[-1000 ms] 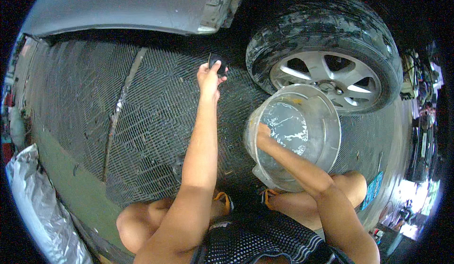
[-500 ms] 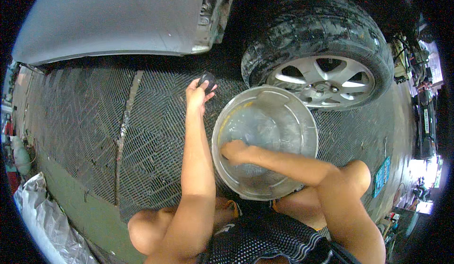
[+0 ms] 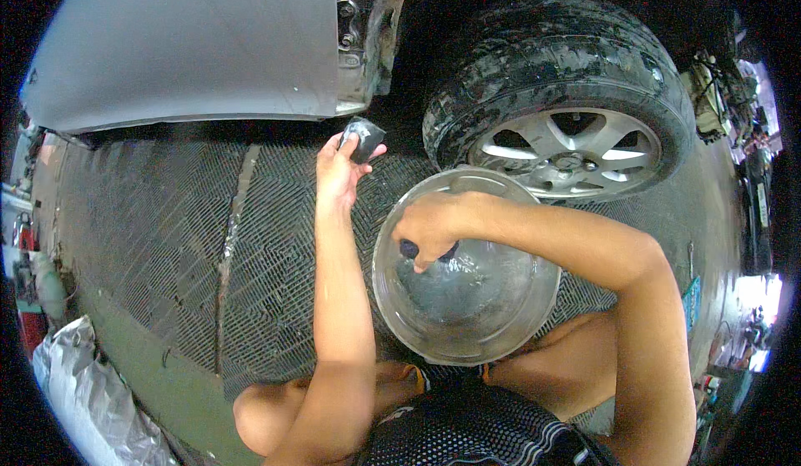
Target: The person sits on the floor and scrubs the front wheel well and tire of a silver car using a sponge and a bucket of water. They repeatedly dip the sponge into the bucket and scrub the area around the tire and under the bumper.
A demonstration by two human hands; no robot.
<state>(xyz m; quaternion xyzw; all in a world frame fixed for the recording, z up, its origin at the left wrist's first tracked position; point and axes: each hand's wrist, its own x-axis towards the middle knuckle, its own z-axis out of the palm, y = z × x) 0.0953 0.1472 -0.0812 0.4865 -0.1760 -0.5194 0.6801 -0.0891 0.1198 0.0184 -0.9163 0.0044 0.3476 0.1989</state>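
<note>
My left hand is held out near the car's lower edge, fingers closed on a dark grey, square-looking pad with a pale wet-looking patch. Whether it is a sanding block or folded sandpaper I cannot tell. A dark, bunched cloth pokes out of my closed right hand, over the left part of a round translucent tub. Cloudy water shows inside the tub, which stands between my knees. My fingers hide most of the cloth.
A grey car body panel hangs above the floor at the upper left. The muddy wheel stands just behind the tub. Ridged dark matting covers the floor, and crumpled silvery sheeting lies at the lower left.
My right hand has risen from inside the tub with the dark cloth in it. My left hand has turned the pad so its broad face shows.
</note>
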